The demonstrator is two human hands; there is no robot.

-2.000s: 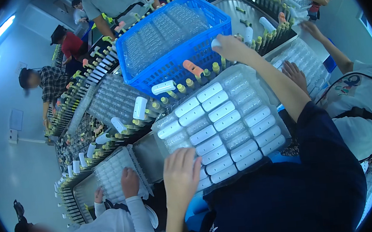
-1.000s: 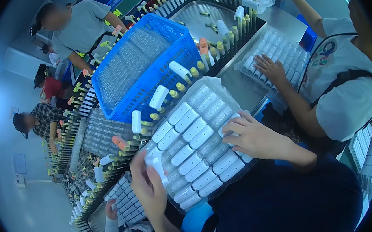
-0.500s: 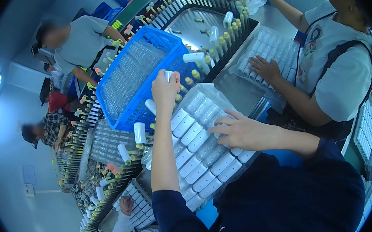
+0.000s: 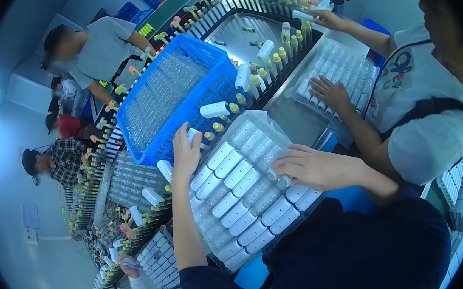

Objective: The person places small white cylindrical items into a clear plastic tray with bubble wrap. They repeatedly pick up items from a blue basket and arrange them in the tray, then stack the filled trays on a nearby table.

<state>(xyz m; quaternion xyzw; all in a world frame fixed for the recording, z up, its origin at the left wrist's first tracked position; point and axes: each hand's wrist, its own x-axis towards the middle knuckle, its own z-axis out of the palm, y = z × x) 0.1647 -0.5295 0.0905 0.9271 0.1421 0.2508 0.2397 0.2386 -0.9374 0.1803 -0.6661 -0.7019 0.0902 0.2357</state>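
Note:
My left hand (image 4: 187,155) is closed around a small white plastic casing (image 4: 192,135), beside the yellow-tipped pegs (image 4: 218,127) in front of the blue basket. Whether this casing touches a peg is hidden by my fingers. My right hand (image 4: 313,166) lies over the right part of a clear plastic tray (image 4: 257,121), fingers apart and slightly bent, fingertips at its pockets. White oblong casings (image 4: 237,214) fill several pockets of the tray, while other pockets show only clear plastic. Another white casing (image 4: 215,110) sits on a peg just beyond my left hand.
A blue basket (image 4: 214,58) of clear trays stands beyond the pegs. At right, a co-worker's hand (image 4: 333,94) rests on another tray (image 4: 339,58), their other hand (image 4: 328,19) holding a casing. Further people work along the peg-lined metal table (image 4: 288,103).
My left hand has moved left and lower with the white casing, along the pegs. My right hand has shifted slightly right and down over the tray. The view has moved slightly.

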